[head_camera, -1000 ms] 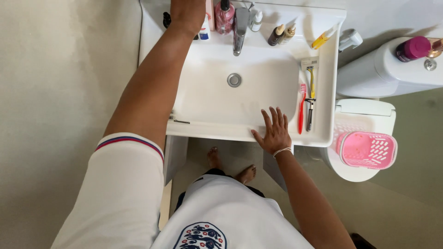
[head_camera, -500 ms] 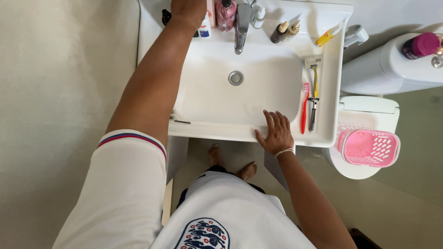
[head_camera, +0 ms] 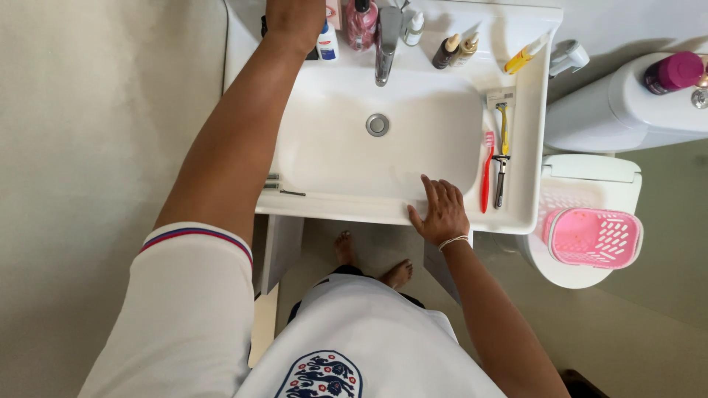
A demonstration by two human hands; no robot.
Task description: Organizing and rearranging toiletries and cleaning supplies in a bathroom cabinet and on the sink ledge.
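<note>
My left hand [head_camera: 295,18] reaches to the back left corner of the white sink [head_camera: 509,221], among the bottles; its fingers are cut off by the top edge of the view. It is next to a small white and blue bottle [head_camera: 328,43] and a pink pump bottle [head_camera: 360,22]. My right hand [head_camera: 441,210] lies flat on the sink's front rim, palm down, holding nothing. Just right of it lie a red toothbrush [head_camera: 486,171] and a yellow razor [head_camera: 503,155].
A chrome tap [head_camera: 385,40] stands over the basin and its drain [head_camera: 377,124]. Small bottles [head_camera: 456,50] and a yellow tube [head_camera: 525,53] line the back ledge. A toilet [head_camera: 627,110] with a magenta bottle [head_camera: 670,72] on its tank and a pink basket [head_camera: 594,237] stand to the right.
My right hand's fingers have drawn closer together on the front rim. My left arm has shifted slightly left, with the hand staying at the back corner.
</note>
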